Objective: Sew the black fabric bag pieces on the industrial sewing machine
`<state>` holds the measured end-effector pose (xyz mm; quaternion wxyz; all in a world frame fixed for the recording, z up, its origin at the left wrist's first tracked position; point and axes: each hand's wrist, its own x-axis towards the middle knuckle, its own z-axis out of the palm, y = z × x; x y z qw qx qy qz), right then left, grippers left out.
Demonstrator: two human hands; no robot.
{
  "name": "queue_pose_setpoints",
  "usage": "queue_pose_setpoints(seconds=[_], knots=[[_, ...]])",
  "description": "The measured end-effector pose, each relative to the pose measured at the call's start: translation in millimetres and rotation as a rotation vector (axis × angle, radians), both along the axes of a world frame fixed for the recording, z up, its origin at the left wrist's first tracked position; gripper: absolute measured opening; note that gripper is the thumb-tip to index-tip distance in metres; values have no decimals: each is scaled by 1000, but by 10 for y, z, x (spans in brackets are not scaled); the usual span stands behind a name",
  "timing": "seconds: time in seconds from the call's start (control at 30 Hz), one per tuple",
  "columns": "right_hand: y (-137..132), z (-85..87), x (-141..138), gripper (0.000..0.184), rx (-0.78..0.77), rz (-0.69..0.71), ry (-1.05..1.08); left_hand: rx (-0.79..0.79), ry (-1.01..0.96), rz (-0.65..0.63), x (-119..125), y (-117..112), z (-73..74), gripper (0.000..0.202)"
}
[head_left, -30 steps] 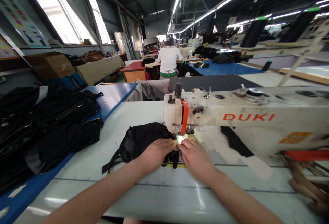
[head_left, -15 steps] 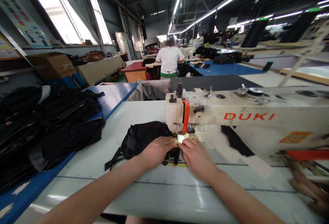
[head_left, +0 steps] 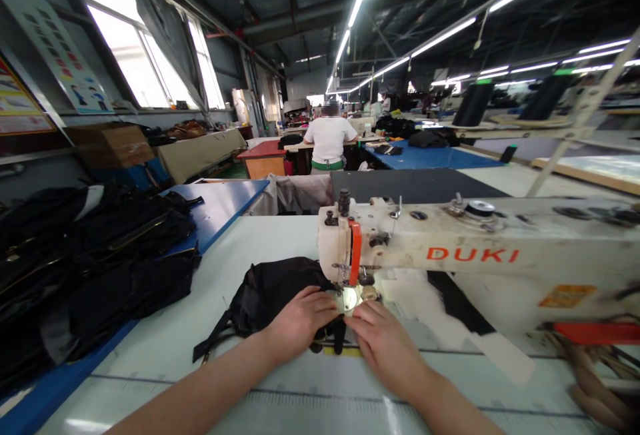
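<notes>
A white sewing machine [head_left: 470,248] marked DUKI stands on a pale table [head_left: 165,348]. A bunched black fabric piece [head_left: 265,292] with a strap lies left of the needle. My left hand [head_left: 300,320] presses down on this fabric, fingers curled over its edge just left of the lit needle area [head_left: 349,298]. My right hand [head_left: 385,342] lies on the same fabric right of the needle, its fingertips pinching the edge beside the left hand's. What sits under the presser foot is hidden by my fingers.
A heap of black bags [head_left: 95,255] fills a blue table at the left. Black and white strips [head_left: 460,302] lie under the machine arm. A person in a white shirt [head_left: 329,138] sits with their back to me at a far table. Cardboard boxes [head_left: 113,145] stand by the windows.
The camera has tilted up a little, so everything sits lower in view. Both hands stay at the needle on the black fabric, almost unmoved.
</notes>
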<state>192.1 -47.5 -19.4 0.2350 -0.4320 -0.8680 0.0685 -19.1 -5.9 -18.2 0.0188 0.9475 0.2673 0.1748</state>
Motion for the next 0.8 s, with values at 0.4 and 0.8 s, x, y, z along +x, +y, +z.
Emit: queue_pose_setpoints(seconds=[0.4,0.8], knots=[[40,36,-47,24,19,-61,-68,-51,-6,-2,-10,-5,13,26],[77,72,-69,23,23,-87,-139,-75,-9,-15,-24,79,45,33]])
